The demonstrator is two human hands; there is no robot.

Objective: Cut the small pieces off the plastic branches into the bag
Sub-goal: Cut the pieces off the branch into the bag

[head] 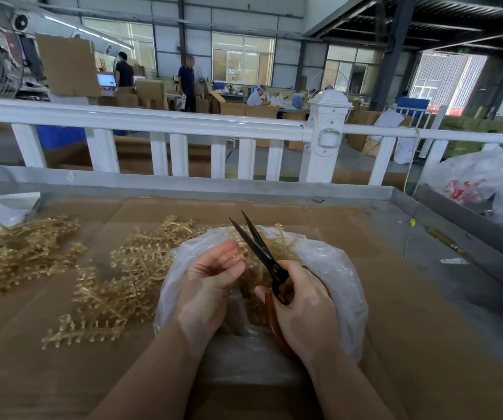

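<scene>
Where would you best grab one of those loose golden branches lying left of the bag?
Probably by the bare stem end of a plastic branch, coming from above: it lies flat on the cardboard and its sides bristle with small pieces, so the stem looks like the only clean hold.

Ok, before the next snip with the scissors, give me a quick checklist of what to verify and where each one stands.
1. Scissors blades apart, ready to cut: ok.
2. Right hand grips the red handles: ok.
3. Left hand holding a branch at the blades: cannot tell, its fingers are curled over the bag and any stem there is blurred.
4. Fingers out from between the blades: ok, though close beside them.
5. Bag mouth open under the blades: ok.
6. More branches on the cardboard to the left: ok.
</scene>
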